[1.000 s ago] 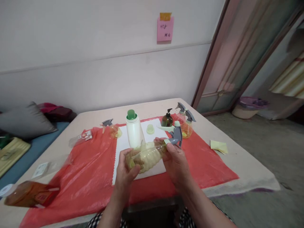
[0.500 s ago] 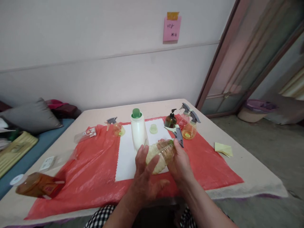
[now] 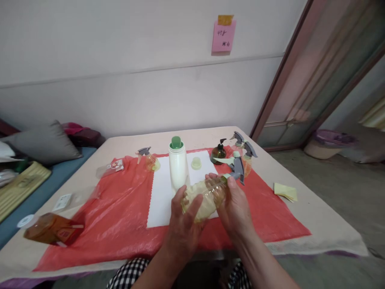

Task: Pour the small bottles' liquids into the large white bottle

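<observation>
Clear ribbed spray bottle (image 3: pixel 204 195) is held on its side above the near edge of the white mat (image 3: pixel 161 196), over the red sheet (image 3: pixel 114 224). Left hand (image 3: pixel 183 224) cups the base, fingers curled around it; right hand (image 3: pixel 236 206) grips the neck, fingers closed beside the grey trigger head (image 3: pixel 237 170). It looks light, thin-walled, likely slippery; the neck gives the firmest hold. The white bottle (image 3: pixel 178 168) stands just behind; 3 small sprayers and a pump bottle (image 3: pixel 218 152) crowd the tabletop's (image 3: pixel 325 224) far edge.
</observation>
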`<action>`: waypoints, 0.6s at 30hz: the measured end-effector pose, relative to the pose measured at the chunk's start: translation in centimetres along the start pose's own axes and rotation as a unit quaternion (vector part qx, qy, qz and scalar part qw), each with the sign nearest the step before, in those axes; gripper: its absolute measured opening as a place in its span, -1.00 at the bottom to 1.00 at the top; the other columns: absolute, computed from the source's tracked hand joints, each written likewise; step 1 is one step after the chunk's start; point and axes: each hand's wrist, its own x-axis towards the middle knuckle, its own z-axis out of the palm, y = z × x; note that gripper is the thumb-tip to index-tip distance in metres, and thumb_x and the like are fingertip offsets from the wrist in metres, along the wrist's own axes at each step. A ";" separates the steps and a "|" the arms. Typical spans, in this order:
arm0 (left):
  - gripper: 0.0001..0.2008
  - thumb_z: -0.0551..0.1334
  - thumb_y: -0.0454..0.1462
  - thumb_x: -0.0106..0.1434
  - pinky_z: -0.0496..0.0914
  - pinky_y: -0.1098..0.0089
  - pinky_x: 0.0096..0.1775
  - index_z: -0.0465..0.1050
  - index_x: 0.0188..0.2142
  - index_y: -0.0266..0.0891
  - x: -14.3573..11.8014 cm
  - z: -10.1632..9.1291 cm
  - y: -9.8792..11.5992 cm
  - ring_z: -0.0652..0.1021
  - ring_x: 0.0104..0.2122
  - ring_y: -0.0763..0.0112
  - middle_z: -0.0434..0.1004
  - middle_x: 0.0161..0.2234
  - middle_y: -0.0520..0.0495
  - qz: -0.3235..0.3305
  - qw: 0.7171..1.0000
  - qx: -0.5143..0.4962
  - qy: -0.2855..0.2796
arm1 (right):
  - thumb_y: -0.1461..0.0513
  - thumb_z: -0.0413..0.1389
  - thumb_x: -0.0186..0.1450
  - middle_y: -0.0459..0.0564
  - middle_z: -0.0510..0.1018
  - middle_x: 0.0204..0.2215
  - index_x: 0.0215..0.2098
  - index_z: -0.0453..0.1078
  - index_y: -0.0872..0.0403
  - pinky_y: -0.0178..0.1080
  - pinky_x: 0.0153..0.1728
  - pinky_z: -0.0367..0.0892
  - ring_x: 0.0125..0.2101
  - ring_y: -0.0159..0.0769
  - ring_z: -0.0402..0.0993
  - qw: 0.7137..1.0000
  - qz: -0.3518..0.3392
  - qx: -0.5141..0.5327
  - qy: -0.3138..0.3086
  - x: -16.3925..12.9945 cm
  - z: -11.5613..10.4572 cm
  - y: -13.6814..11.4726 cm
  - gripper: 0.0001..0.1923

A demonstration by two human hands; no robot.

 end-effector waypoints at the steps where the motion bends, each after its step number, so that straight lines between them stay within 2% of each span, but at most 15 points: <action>1: -0.33 0.28 -0.32 0.32 0.35 0.09 0.22 0.12 0.33 0.18 -0.1 0.2 0.0 0.22 0.34 0.11 -0.02 0.37 -0.13 0.032 0.999 0.016 -0.006 | -0.08 0.37 0.06 -0.02 0.69 -0.31 -0.34 0.56 0.05 -0.14 -0.03 0.47 -0.22 -0.24 0.62 1.000 -0.001 0.005 0.008 0.1 0.0 -0.1 -0.59; 3: -0.25 0.31 -0.21 0.31 0.28 0.02 0.27 0.00 0.39 0.16 -0.2 0.3 0.1 0.09 0.40 0.03 -0.17 0.43 -0.17 0.027 0.998 -0.023 -0.045 | -0.08 0.39 0.04 -0.04 0.68 -0.35 -0.36 0.55 0.05 -0.11 -0.04 0.48 -0.25 -0.22 0.62 1.000 -0.007 0.009 0.023 0.2 -0.1 -0.3 -0.60; 5: -0.12 0.32 -0.01 0.26 0.31 -0.02 0.24 -0.13 0.42 0.10 0.0 -0.1 0.4 0.11 0.39 -0.07 -0.18 0.44 -0.25 -0.064 0.988 -0.126 -0.060 | -0.07 0.38 0.05 -0.04 0.67 -0.36 -0.36 0.54 0.05 -0.06 -0.04 0.49 -0.26 -0.20 0.62 1.000 -0.012 0.006 0.027 0.4 -0.3 -0.6 -0.60; 7: -0.17 0.23 0.09 0.30 0.46 0.04 0.10 -0.12 0.41 0.03 0.6 -0.8 0.7 0.36 0.26 -0.02 0.04 0.38 -0.31 -0.210 0.950 -0.227 -0.043 | -0.06 0.37 0.08 -0.02 0.67 -0.34 -0.34 0.54 0.05 -0.02 -0.01 0.48 -0.25 -0.18 0.62 1.000 -0.020 0.003 0.022 0.5 -0.5 -0.8 -0.61; 9: -0.30 0.13 0.11 0.35 0.58 0.18 -0.17 0.05 0.35 -0.11 1.1 -1.5 0.9 0.61 -0.07 0.13 0.40 0.14 -0.31 -0.345 0.891 -0.287 -0.075 | -0.05 0.36 0.10 -0.02 0.67 -0.33 -0.33 0.55 0.05 -0.01 0.02 0.46 -0.23 -0.18 0.61 0.999 -0.030 -0.001 0.011 0.4 -0.5 -1.0 -0.63; 11: -0.31 0.18 0.13 0.30 0.56 0.27 -0.34 0.23 0.26 -0.24 1.5 -1.7 0.9 0.63 -0.29 0.22 0.56 -0.10 -0.24 -0.403 0.850 -0.313 -0.128 | -0.05 0.35 0.11 -0.02 0.67 -0.32 -0.33 0.56 0.05 -0.02 0.05 0.43 -0.22 -0.19 0.61 0.999 -0.042 -0.012 -0.003 0.3 -0.5 -1.0 -0.64; 12: -0.30 0.25 0.11 0.26 0.56 0.27 -0.32 0.27 0.23 -0.25 1.5 -1.6 0.8 0.63 -0.28 0.21 0.58 -0.12 -0.22 -0.403 0.849 -0.314 -0.135 | -0.05 0.35 0.11 -0.01 0.67 -0.31 -0.33 0.57 0.05 -0.02 0.06 0.42 -0.20 -0.18 0.61 0.999 -0.048 -0.017 -0.008 0.2 -0.4 -1.0 -0.63; 13: -0.29 0.32 0.06 0.21 0.57 0.24 -0.23 0.28 0.23 -0.23 1.4 -1.4 0.7 0.63 -0.20 0.18 0.57 -0.06 -0.22 -0.387 0.862 -0.304 -0.123 | -0.06 0.35 0.11 0.00 0.68 -0.30 -0.32 0.57 0.06 -0.02 0.07 0.42 -0.19 -0.18 0.60 0.998 -0.052 -0.020 -0.011 0.1 -0.3 -0.9 -0.63; 16: -0.21 0.45 -0.06 0.10 0.48 0.16 0.07 0.25 0.27 -0.13 0.8 -0.7 0.3 0.54 0.08 0.10 0.46 0.17 -0.22 -0.295 0.931 -0.211 -0.048 | -0.09 0.34 0.11 0.03 0.68 -0.28 -0.30 0.58 0.05 0.02 0.06 0.41 -0.17 -0.13 0.60 0.999 -0.050 -0.019 -0.010 0.2 0.0 -0.9 -0.59; 18: -0.22 0.45 -0.05 0.11 0.47 0.13 0.08 0.25 0.27 -0.12 0.5 -0.6 0.0 0.53 0.10 0.08 0.46 0.18 -0.22 -0.253 0.954 -0.154 -0.044 | -0.11 0.33 0.11 0.05 0.68 -0.28 -0.31 0.58 0.05 0.03 0.05 0.42 -0.16 -0.10 0.60 0.999 -0.047 -0.022 -0.009 0.4 0.0 -1.1 -0.58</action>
